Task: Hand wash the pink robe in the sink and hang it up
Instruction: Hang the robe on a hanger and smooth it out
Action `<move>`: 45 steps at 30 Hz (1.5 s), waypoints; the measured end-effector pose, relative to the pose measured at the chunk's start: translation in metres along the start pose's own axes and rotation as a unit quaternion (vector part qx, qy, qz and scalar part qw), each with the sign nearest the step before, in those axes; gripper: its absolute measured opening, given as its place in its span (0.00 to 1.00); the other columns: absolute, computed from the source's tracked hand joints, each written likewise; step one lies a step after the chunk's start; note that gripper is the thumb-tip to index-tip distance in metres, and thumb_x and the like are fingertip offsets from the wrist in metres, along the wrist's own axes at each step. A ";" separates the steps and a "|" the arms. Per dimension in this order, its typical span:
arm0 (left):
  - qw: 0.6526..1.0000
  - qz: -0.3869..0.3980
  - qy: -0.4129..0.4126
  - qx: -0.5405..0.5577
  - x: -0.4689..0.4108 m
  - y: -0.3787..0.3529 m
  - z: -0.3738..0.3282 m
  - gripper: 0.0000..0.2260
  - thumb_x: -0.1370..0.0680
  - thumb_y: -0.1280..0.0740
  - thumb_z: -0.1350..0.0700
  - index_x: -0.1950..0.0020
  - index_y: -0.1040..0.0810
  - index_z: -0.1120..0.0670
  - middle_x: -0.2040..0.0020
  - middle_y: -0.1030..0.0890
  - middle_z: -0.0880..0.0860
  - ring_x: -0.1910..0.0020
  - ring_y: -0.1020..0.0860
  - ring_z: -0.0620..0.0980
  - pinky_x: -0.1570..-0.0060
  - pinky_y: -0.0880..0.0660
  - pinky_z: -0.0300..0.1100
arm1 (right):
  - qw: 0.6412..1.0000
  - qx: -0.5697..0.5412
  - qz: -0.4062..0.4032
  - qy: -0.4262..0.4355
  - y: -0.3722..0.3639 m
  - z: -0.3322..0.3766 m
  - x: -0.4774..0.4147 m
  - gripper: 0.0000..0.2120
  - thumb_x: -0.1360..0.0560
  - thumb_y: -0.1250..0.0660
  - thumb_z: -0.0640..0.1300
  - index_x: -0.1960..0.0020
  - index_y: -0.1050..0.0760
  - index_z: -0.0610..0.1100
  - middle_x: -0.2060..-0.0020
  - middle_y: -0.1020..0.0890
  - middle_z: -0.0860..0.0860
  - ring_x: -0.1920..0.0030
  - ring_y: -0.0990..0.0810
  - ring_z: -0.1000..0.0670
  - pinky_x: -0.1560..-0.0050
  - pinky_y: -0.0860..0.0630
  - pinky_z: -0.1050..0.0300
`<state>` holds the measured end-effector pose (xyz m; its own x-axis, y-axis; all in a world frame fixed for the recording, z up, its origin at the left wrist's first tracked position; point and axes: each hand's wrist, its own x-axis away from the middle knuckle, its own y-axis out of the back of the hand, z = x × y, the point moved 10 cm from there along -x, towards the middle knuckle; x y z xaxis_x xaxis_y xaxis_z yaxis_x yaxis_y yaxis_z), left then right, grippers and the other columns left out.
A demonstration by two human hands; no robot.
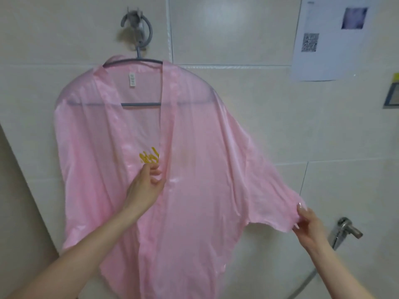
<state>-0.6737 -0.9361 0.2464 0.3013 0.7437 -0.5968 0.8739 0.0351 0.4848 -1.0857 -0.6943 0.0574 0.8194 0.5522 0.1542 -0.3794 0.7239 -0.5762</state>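
The pink robe [194, 147] hangs on a grey hanger [140, 61] from a wall hook [136, 20] on the tiled wall. Yellow lettering [149, 157] shows inside its open front. My left hand [145, 186] pinches the robe's front edge just below the lettering. My right hand [307, 225] pinches the hem of the right sleeve and holds it stretched out to the lower right. The robe's lower part runs out of view at the bottom. No sink is in view.
A chrome tap [345, 229] with a hose [306, 279] juts from the wall just right of my right hand. A paper notice [328, 39] with a code square is stuck at the upper right. A small framed panel [391, 93] sits at the right edge.
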 end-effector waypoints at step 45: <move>0.991 -0.105 -0.072 0.043 -0.179 0.207 -0.060 0.07 0.26 0.29 0.60 0.63 0.25 0.55 0.65 0.23 0.49 0.67 0.29 0.41 0.62 0.33 0.36 | 0.903 0.250 0.250 0.243 -0.444 0.146 0.072 0.12 0.27 0.30 0.48 0.66 0.30 0.48 0.69 0.32 0.52 0.67 0.35 0.52 0.67 0.41 0.60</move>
<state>-0.5698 -1.0218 0.4923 0.1554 0.6228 -0.7668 0.9503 0.1176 0.2882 -0.9211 -0.9154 0.4418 0.5376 0.7029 -0.4656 -0.8012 0.5980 -0.0224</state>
